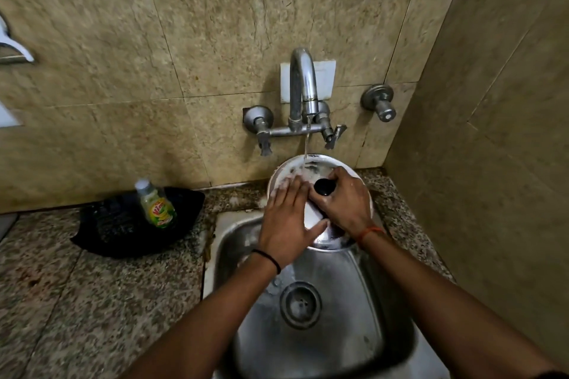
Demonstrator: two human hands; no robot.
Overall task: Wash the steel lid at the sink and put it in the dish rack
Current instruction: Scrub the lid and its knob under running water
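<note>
The round shiny steel lid (pixel 308 168) is held up over the far edge of the steel sink (pixel 363 301), tipped toward the person. A thin stream of water (pixel 307 141) falls from the curved silver tap (pixel 303 86) on the tan stone wall and lands on the top part of the lid, where there is white soap foam. The right hand (pixel 343 200) has its fingers curled tight around the lid's black knob handle (pixel 323 187). The left hand (pixel 286 224) lies flat on the lid with its fingers stretched out, gripping nothing, touching the wet soapy face. There is a black band on the left wrist and an orange thread on the right wrist. The round drain (pixel 300 304) sits in the middle of the sink floor. On the speckled stone counter (pixel 92 301), by its back edge left of the sink, a small green and yellow bottle of dish soap (pixel 155 204) stands in a black plastic tray (pixel 123 224).
</note>
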